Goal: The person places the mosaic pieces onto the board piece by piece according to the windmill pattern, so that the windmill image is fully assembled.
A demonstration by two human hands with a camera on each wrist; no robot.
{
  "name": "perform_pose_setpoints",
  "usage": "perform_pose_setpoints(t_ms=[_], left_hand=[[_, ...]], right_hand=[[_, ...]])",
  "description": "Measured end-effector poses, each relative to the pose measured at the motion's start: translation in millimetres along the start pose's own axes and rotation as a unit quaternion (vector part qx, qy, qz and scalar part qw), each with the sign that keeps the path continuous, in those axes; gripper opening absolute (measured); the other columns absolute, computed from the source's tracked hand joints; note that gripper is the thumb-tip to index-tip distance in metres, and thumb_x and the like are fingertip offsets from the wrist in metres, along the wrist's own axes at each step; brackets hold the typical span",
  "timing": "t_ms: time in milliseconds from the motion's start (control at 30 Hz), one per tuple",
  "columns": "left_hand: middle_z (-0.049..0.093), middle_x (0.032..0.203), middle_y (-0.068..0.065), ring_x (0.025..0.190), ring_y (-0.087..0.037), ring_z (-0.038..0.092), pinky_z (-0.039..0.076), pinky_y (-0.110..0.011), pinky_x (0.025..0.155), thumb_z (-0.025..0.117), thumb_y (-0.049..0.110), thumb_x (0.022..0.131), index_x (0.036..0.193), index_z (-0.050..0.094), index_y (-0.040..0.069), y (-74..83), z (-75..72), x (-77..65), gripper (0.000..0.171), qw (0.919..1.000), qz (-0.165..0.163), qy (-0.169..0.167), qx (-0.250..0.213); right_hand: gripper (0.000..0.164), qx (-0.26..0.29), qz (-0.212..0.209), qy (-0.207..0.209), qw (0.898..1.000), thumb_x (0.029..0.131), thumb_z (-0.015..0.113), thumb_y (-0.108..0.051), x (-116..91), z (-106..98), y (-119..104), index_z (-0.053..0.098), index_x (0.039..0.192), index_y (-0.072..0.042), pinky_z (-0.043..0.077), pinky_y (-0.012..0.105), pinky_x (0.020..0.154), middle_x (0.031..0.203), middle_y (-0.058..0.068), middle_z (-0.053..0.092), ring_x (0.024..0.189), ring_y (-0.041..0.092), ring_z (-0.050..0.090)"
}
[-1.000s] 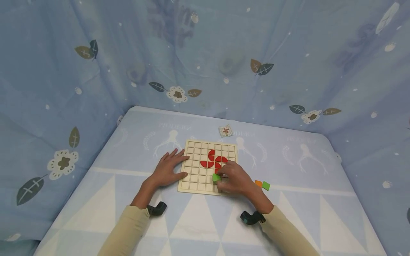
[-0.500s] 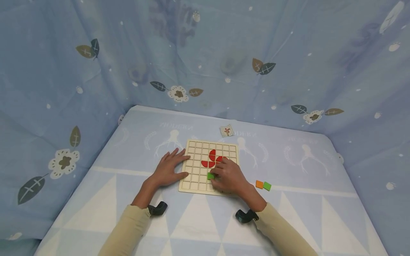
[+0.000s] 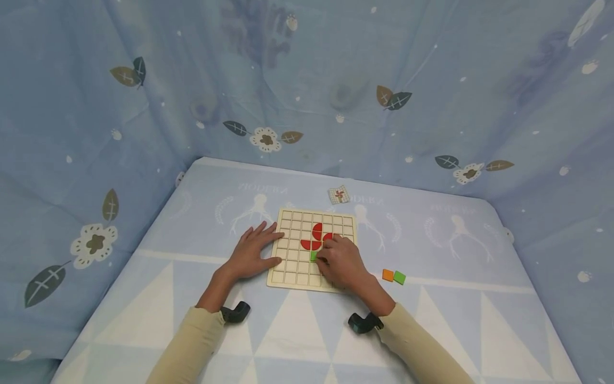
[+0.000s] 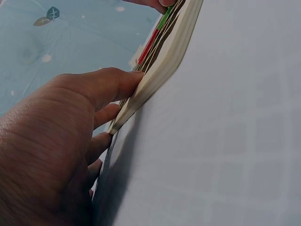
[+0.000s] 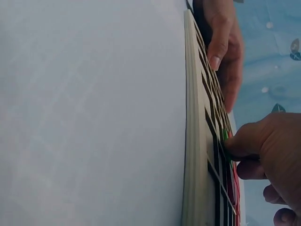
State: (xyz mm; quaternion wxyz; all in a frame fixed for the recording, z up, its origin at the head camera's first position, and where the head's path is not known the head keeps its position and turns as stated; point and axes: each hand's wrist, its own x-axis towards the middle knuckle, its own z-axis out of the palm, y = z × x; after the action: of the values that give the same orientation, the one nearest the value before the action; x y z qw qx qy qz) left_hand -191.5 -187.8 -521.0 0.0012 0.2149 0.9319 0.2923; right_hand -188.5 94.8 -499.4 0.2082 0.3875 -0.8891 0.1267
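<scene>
A wooden grid board (image 3: 291, 266) lies flat on the table, with red quarter-round tiles (image 3: 317, 231) set in a pinwheel near its middle. My right hand (image 3: 345, 261) reaches over the board's lower right and pinches a green square tile (image 3: 314, 256) at a cell just below the red tiles. In the right wrist view the thumb (image 5: 240, 141) lies against the green tile. Part of the pinwheel is hidden under this hand. Along the board's left edge rests my left hand (image 3: 250, 253), fingers spread, thumb and index fingertips on the rim.
Right of the board lie an orange square tile (image 3: 387, 275) and another green tile (image 3: 399, 277), side by side. A small pattern card (image 3: 338, 195) with a red pinwheel picture lies behind the board. Patterned blue curtains (image 3: 307, 80) surround the table (image 3: 455, 320).
My right hand has moved left and slightly forward with the green tile, which now sits at the cell under the red tiles. The left hand has stayed in place.
</scene>
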Motion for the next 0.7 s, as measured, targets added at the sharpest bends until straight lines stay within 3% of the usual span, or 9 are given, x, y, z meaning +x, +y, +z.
perform_pose_setpoints(t_ms=[433, 700], left_hand=[[0.031, 0.158, -0.007, 0.148, -0.03, 0.016, 0.007, -0.05, 0.117, 0.07, 0.041, 0.087, 0.145, 0.052, 0.016, -2.7, 1.2, 0.4, 0.066, 1.0, 0.007, 0.003, 0.001], [0.032, 0.157, -0.007, 0.148, -0.03, 0.016, 0.009, -0.051, 0.117, 0.071, 0.041, 0.087, 0.145, 0.052, 0.016, -1.7, -0.3, 0.8, 0.066, 1.0, 0.009, 0.002, 0.002]], right_hand=[[0.005, 0.013, 0.042, -0.02, 0.999, 0.081, 0.075, -0.014, -1.9, -10.6, -2.6, 0.079, 0.086, -0.014, 0.04, 0.029, 0.058, 0.074, -0.005, 0.063, 0.066, 0.014, 0.048], [0.01, 0.017, 0.103, -0.026, 0.994, 0.078, 0.081, -0.012, -29.1, -32.3, 11.7, 0.078, 0.087, -0.015, 0.043, 0.03, 0.058, 0.076, -0.006, 0.065, 0.068, 0.014, 0.051]])
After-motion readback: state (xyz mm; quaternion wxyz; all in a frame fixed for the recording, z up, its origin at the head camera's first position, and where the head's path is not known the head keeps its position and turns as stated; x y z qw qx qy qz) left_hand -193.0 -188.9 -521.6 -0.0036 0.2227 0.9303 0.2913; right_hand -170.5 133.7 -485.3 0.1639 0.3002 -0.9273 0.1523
